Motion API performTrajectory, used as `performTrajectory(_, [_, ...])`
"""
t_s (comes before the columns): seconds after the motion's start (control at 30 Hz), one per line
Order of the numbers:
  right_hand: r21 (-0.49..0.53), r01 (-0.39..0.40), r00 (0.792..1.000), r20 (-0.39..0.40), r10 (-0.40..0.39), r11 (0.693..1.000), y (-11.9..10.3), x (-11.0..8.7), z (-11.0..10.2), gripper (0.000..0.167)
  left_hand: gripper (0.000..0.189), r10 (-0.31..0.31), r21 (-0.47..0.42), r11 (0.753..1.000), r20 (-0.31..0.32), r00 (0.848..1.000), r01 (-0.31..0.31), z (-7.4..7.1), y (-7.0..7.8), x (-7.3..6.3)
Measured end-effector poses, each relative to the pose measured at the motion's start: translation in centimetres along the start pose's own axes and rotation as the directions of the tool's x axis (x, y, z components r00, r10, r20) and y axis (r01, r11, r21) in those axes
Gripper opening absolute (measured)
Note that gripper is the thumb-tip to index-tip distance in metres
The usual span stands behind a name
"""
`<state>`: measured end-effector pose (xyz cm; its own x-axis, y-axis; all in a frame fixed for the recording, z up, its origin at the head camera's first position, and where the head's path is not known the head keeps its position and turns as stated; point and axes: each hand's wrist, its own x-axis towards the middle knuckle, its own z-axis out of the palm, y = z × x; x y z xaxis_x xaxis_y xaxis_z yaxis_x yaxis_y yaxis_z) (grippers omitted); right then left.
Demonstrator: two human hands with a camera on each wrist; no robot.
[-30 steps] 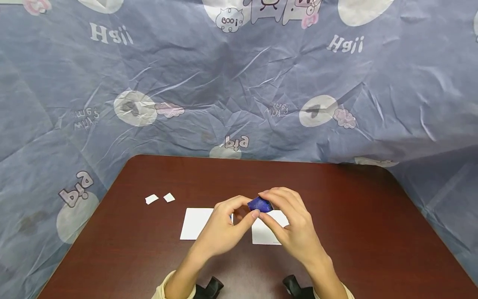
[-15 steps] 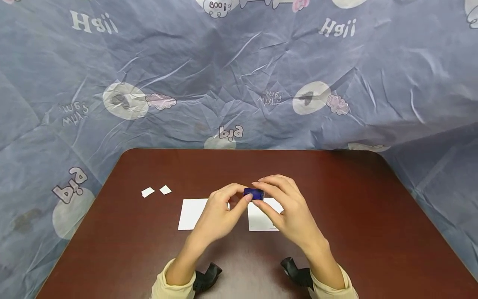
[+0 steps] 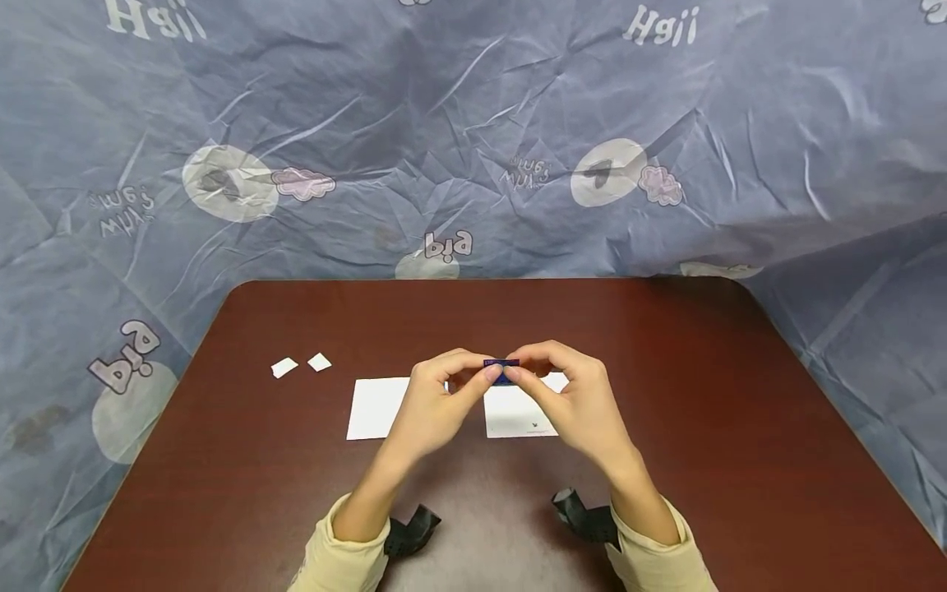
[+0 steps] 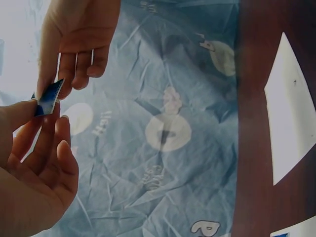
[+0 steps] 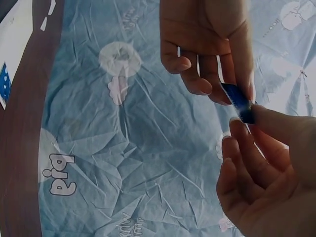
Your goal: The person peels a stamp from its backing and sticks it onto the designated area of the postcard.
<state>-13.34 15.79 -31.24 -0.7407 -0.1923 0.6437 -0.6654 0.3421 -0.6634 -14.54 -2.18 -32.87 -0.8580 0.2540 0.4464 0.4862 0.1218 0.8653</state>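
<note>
Over the table, my left hand (image 3: 432, 411) and right hand (image 3: 584, 403) pinch a small blue rectangular piece (image 4: 48, 100) between thumbs and fingers, one hand at each end. The piece is thin and slightly bent, with a finely notched edge like a stamp's. In the right wrist view it shows as a dark blue strip (image 5: 239, 103) between the two thumbs. Behind and below the hands lie two white cards: the left card (image 3: 376, 407), partly covered by my left hand, and the right card (image 3: 514, 415), which bears a tiny dark mark.
Two small white scraps (image 3: 284, 367) lie at the left on the brown table (image 3: 703, 427). A blue patch (image 5: 5, 84) sits on the left card near its edge. Black wrist mounts (image 3: 588, 520) stick out from the sleeves. A printed blue-grey cloth (image 3: 444, 123) hangs behind the table.
The blue piece has tilted from showing its broad face to nearly edge-on. My right fingers have drawn in on it. The head view has tipped down slightly.
</note>
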Motion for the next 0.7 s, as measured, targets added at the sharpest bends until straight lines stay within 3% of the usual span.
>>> performTrajectory(0.27, [0.023,-0.147,0.988,-0.036,0.148,0.989,0.7,0.3,-0.7,0.011,0.02,-0.013,-0.027,1.0,0.022,1.0,0.014,1.2,-0.8,0.2])
performTrajectory(0.43, [0.054,-0.225,0.972,-0.062,0.228,0.973,1.5,0.5,-1.1,0.007,0.022,-0.044,0.017,0.999,0.034,0.998,0.043,2.0,-1.6,0.3])
performTrajectory(0.6, [0.069,-0.28,0.957,-0.061,0.284,0.958,2.4,0.7,-1.5,0.008,0.022,-0.059,0.137,0.99,0.112,0.992,0.043,2.9,-2.9,0.3])
performTrajectory(0.7, [0.073,-0.302,0.95,-0.065,0.306,0.951,3.1,0.7,-1.7,0.01,0.026,-0.063,0.255,0.967,0.17,0.983,0.018,3.4,-3.9,0.1])
